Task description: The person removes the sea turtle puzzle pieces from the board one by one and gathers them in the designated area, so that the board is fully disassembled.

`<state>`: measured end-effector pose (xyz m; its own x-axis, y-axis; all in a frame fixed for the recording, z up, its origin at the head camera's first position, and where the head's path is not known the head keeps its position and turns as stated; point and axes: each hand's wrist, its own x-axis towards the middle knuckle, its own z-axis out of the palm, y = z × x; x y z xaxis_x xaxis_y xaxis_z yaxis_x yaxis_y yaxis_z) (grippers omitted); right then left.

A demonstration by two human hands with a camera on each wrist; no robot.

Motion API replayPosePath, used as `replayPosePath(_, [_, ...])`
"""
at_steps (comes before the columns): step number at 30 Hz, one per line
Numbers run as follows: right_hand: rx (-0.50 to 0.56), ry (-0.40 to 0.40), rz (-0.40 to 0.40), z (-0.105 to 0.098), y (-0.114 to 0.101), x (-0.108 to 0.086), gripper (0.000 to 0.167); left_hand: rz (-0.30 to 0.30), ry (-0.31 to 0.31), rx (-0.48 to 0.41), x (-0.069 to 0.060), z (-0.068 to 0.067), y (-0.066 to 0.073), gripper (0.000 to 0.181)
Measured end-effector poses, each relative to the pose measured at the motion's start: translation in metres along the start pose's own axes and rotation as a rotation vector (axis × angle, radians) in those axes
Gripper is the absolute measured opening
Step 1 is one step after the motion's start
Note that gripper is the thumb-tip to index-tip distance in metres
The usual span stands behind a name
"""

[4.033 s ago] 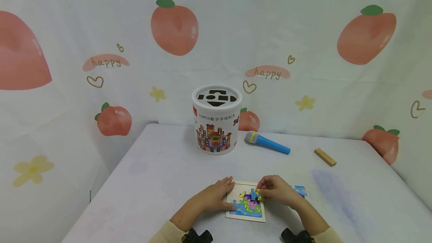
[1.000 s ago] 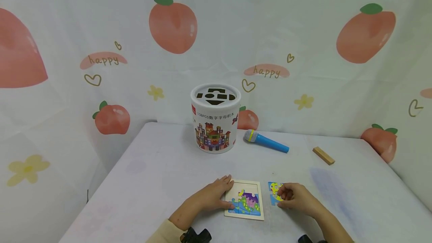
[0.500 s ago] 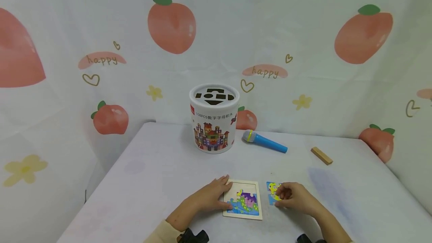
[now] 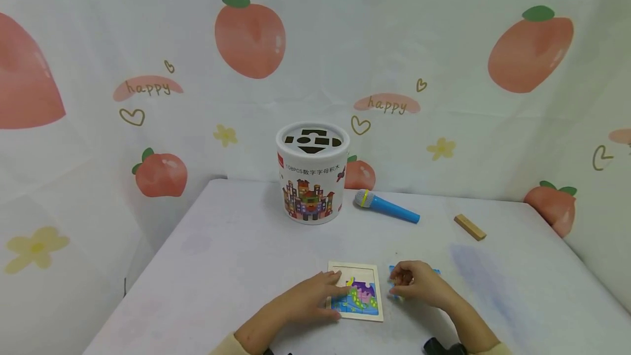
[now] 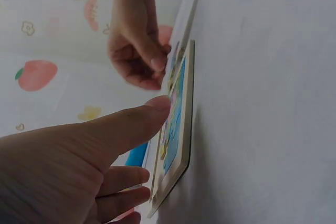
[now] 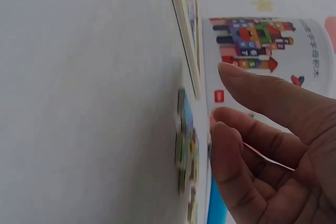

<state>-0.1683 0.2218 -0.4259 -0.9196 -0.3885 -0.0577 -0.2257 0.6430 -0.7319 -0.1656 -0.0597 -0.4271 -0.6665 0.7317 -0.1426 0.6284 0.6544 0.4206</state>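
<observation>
My left grip (image 4: 315,295) spread, right grip (image 4: 419,284) parted, the square pale-wooden jigsaw (image 4: 357,274) was part-filled, flat multicoloured pieces (image 6: 181,148) left outside.

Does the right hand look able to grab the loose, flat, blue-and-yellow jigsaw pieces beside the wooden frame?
Probably yes: the right hand hovers near the jigsaw pieces, its fingers apparently empty, nothing visible between.

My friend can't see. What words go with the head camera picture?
A person's left hand lies over a partly filled, framed jigsaw puzzle, and the right hand hangs over loose puzzle pieces beside it. Farther back on the white table, before a peach-print cloth, are a printed tub, a blue microphone and a wooden block.
</observation>
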Motion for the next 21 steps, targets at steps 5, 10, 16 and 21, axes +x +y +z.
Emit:
replayPosePath(5, [-0.021,-0.013,-0.029,0.006,-0.012,0.011,0.027,0.047,-0.017,0.017,-0.003,0.003,0.005,0.047])
replayPosePath(10, [-0.023,-0.045,-0.071,0.011,-0.021,0.024,0.024,0.070,-0.015,0.049,-0.003,0.006,0.003,0.043])
replayPosePath(16, [-0.021,-0.095,-0.090,0.018,-0.025,0.037,0.026,0.070,-0.038,0.088,-0.002,0.005,0.005,0.043])
replayPosePath(21, [-0.035,-0.135,-0.072,0.026,-0.027,0.046,0.024,0.070,-0.044,0.090,-0.004,0.004,0.006,0.044])
